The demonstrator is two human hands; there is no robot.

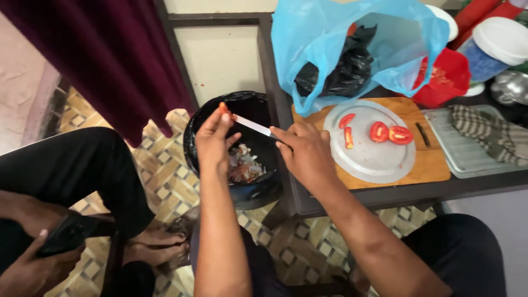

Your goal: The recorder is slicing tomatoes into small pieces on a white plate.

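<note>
Our left hand (215, 140): pinching tomato piece (224, 108) over black bin (250, 192) | our right hand (305, 154): gripping knife (252, 125), blade touching piece | grey plate (379, 159): we count four tomato slices (379, 132)

Plate (379, 159): round, grey, lay on the wooden cutting board (434, 162) and carried the tomato pieces (379, 132), two halves cut side up and two thin wedges.
Blue plastic bag (396, 49): stood open behind the board, with a crumpled black bag (341, 69) inside it.
Red bag (448, 77): sat just right of the blue one.
Metal tray (462, 157): lay beside the board's right edge, a checked cloth (487, 132) draped over it.
White-lidded container (498, 47): stood at the far right corner.
Maroon curtain (110, 55): hung at upper left.
Seated person: black trousers (71, 165), bare feet (159, 245), a dark phone (69, 234) in hand.
Floor (165, 181): patterned tiles.
</note>
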